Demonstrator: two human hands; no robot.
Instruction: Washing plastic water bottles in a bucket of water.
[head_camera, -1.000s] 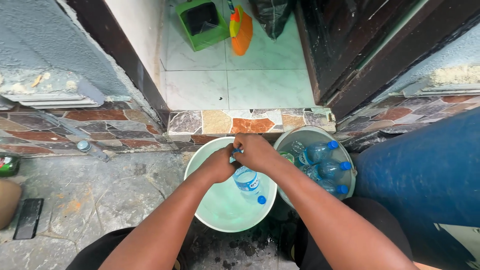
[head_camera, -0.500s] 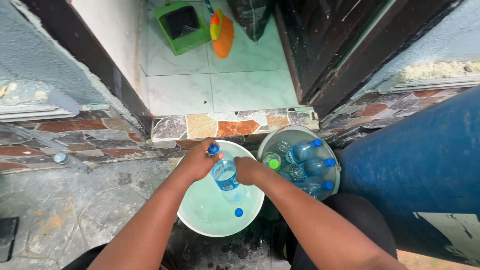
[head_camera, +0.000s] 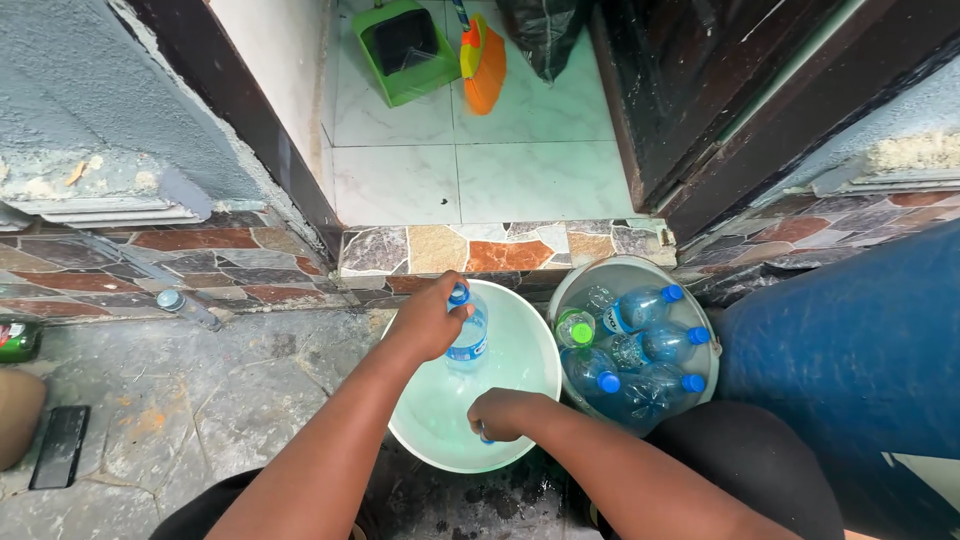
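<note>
Rough grey stone paving fills the lower left of the frame, meeting a step faced with multicoloured stone pieces that runs across the middle, and beyond it pale floor tiles reach toward the top edge. At the centre sits a pale green basin with water in it. The left hand is above the basin's upper left rim, its grip clenched around the neck of a clear plastic bottle with a blue cap, which hangs tilted over the water. The right hand is lower, inside the basin near its bottom rim, fingers curled around a small blue cap; only a sliver of the cap shows, so how firmly it is pinched is hard to tell. Just right of the basin, touching it, stands a grey bucket packed with more clear bottles, most with blue caps and one with a green cap. A large blue drum fills the right side. At the top of the frame lie a green dustpan and an orange brush. At the left edge a dark phone lies on the paving, with a green bottle above it.
</note>
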